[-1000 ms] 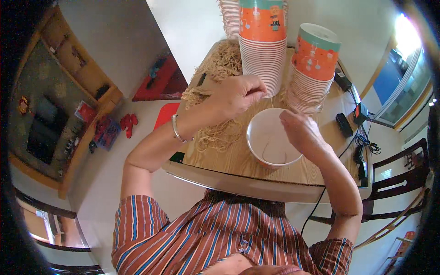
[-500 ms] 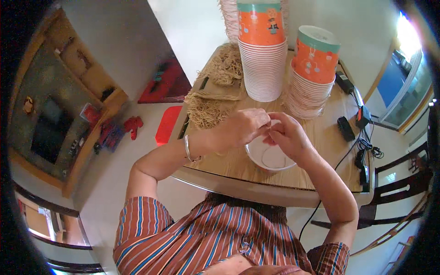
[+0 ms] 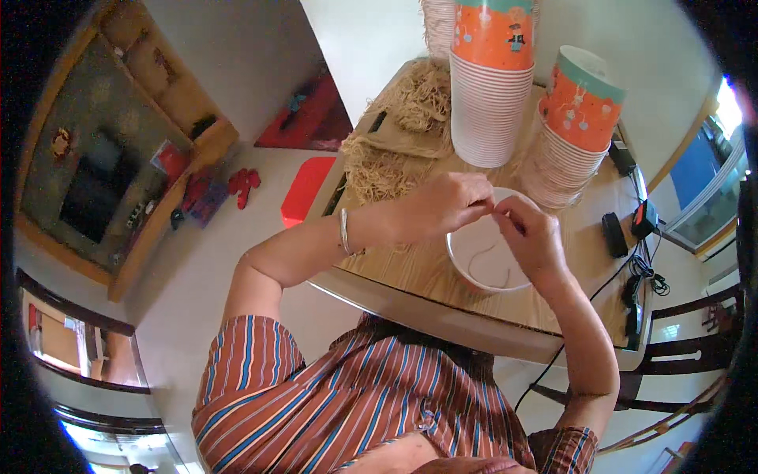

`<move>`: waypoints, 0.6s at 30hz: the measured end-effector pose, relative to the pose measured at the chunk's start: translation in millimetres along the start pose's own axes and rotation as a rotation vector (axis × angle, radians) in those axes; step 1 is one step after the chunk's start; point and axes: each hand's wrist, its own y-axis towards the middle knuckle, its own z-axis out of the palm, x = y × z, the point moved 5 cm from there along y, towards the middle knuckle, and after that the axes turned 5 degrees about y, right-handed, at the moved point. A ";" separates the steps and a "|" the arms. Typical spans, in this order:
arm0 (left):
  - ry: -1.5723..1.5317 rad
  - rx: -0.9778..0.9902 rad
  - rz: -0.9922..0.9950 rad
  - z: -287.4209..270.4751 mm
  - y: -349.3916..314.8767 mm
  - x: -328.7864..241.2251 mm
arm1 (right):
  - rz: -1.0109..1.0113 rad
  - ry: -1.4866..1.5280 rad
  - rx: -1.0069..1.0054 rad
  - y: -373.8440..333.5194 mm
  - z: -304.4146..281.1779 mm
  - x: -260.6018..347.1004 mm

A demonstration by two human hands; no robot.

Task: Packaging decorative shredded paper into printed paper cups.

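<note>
Orange-label cup stacks (image 3: 491,87) behind hands, prob.

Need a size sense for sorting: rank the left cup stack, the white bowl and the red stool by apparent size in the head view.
1. Left cup stack
2. White bowl, partly hidden by the hands
3. Red stool, though it stands farther off, on the floor

We look down on a pale tiled floor (image 3: 197,316) beside a wooden desk (image 3: 410,276). To our left a wooden shelf unit (image 3: 118,158) stands against the wall, with a red stool (image 3: 304,189) and red slippers (image 3: 243,183) on the floor near it. A white wall (image 3: 371,31) rises ahead. At our right, daylight enters through a bright window (image 3: 711,182), and dark wooden chairs (image 3: 679,363) stand by the desk.
</note>
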 end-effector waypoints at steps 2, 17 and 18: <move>-0.072 0.021 -0.032 -5.2 1.1 1.3 | 0.106 0.114 0.030 -1.0 -1.5 -12.9; -0.564 -0.001 -0.467 -4.3 -9.5 18.2 | 0.241 0.501 -0.090 -9.8 -9.1 1.6; -0.499 0.065 -0.482 -2.9 -5.3 11.0 | 0.243 0.501 -0.091 -10.9 -7.5 4.9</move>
